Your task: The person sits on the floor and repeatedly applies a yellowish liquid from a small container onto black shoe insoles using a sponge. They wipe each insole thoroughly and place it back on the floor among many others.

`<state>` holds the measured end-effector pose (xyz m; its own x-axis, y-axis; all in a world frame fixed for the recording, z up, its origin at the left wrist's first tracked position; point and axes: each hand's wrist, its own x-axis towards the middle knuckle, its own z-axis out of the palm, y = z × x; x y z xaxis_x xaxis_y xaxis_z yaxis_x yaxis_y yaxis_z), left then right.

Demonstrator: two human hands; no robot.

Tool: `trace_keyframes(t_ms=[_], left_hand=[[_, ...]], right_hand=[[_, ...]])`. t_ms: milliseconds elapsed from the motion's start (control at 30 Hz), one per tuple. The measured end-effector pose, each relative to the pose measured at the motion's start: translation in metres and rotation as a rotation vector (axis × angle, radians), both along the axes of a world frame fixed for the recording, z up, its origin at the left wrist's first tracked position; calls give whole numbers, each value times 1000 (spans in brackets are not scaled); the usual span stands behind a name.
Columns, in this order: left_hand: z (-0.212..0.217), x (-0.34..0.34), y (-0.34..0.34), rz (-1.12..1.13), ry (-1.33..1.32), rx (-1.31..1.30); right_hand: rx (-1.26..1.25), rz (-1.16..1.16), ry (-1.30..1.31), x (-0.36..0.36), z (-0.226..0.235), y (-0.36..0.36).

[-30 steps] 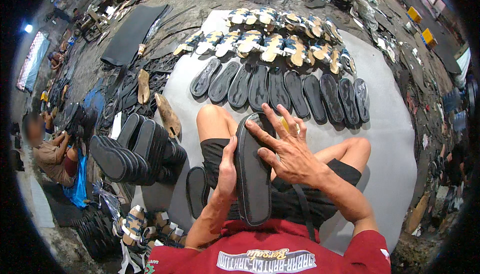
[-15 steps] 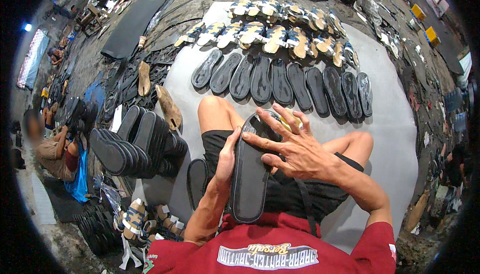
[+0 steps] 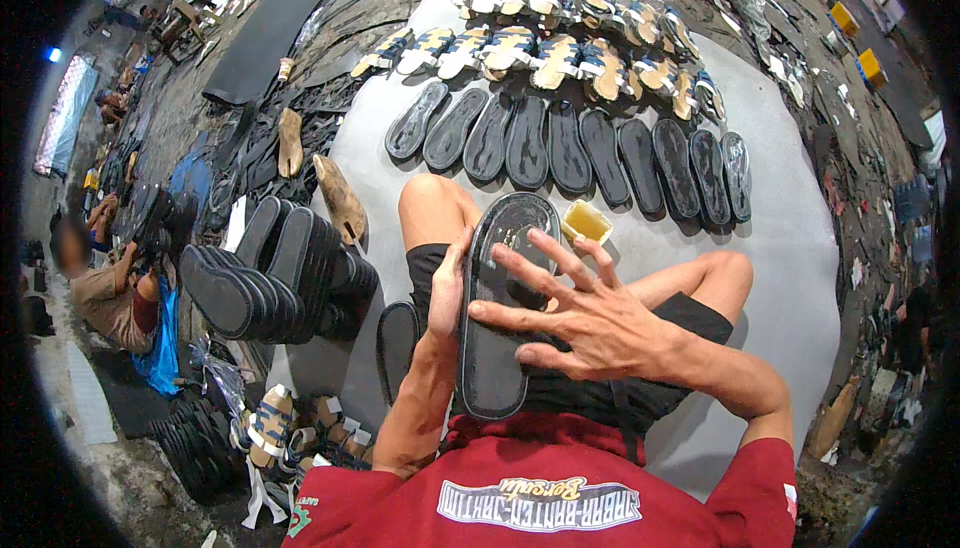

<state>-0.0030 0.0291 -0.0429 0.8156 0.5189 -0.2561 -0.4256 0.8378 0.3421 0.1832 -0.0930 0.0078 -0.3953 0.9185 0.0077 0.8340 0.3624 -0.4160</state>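
A black shoe sole stands tilted over my lap, its upper part wet and shiny. My left hand grips it along its left edge. Across its face spreads my right hand, fingers apart, fingertips on or just above the surface; exact contact cannot be told. Beyond that hand, by my knee, sits a small tub of yellowish paste. A row of black soles with glossy wet tops lies on the grey sheet ahead. Another dark sole rests beside my left forearm.
Rows of strapped sandals line the sheet's far end. To the left are stacked black soles and a wooden shoe last. More sandals lie lower left. Another person sits at far left; scraps litter the floor.
My right hand has slid down the sole, its fingers spread wider. The yellowish tub, mostly covered before, now shows beyond the fingers. The sole has shifted slightly up and left.
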Motion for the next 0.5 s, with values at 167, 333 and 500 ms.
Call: trace_keyframes(t_ms=[167,333,500], left_hand=[[0,1,18,-13,-54,94],[-25,-16,29,275,20,7],[-31,-20,-4,271,110,-219]], right_hand=[[12,76,159,-6,-4,-10],[110,-645,285,61,-102,24],[-184,-697,-109,109,-244,15]])
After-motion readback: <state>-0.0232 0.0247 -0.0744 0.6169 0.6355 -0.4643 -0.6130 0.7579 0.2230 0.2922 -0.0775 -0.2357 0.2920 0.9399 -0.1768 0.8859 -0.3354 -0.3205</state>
